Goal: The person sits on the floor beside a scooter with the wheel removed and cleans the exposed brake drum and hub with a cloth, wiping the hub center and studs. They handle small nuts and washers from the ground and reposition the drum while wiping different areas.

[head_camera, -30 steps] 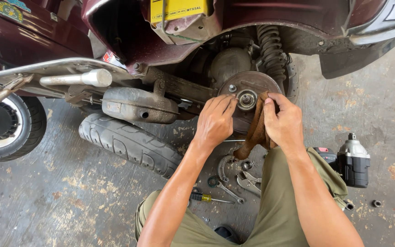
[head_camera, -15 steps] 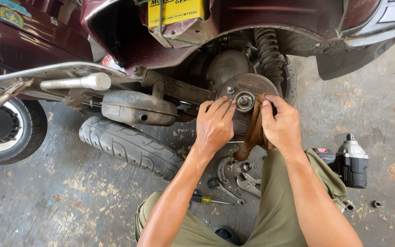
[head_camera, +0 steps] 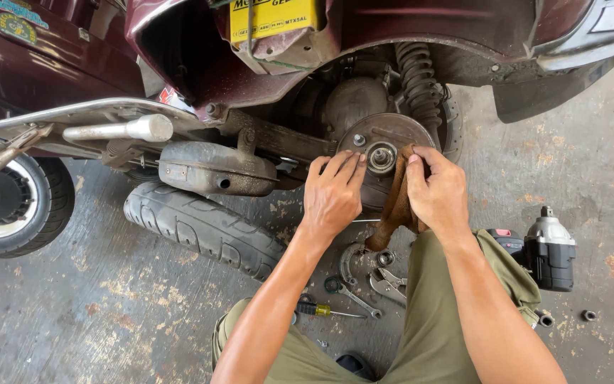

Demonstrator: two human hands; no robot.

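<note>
Left hand (head_camera: 333,193): palm down, fingers (head_camera: 341,165) extended and loose, gripping nothing, tips pressed against the left side of the round brake drum plate (head_camera: 385,131) of a maroon scooter (head_camera: 179,64). Right hand (head_camera: 440,190): fingers curled closed around a brown rag (head_camera: 392,210), which is bunched against the right side of the plate, beside the central axle bearing (head_camera: 381,156), and hangs down below the hand. Plate location: rear of the scooter, below the coil shock absorber (head_camera: 418,75) and right of the rusty exhaust muffler (head_camera: 214,169). Concrete floor (head_camera: 94,313), in front of the scooter: one removed black tyre (head_camera: 204,227) lying flat, just below the muffler; wrenches (head_camera: 353,291) and a yellow-handled screwdriver (head_camera: 319,309) between the person's knees; a black cordless impact wrench (head_camera: 548,249) standing to the right of the right forearm; a small socket (head_camera: 589,315) near it. Far left: the spoked wheel (head_camera: 5,206) of a second vehicle.
</note>
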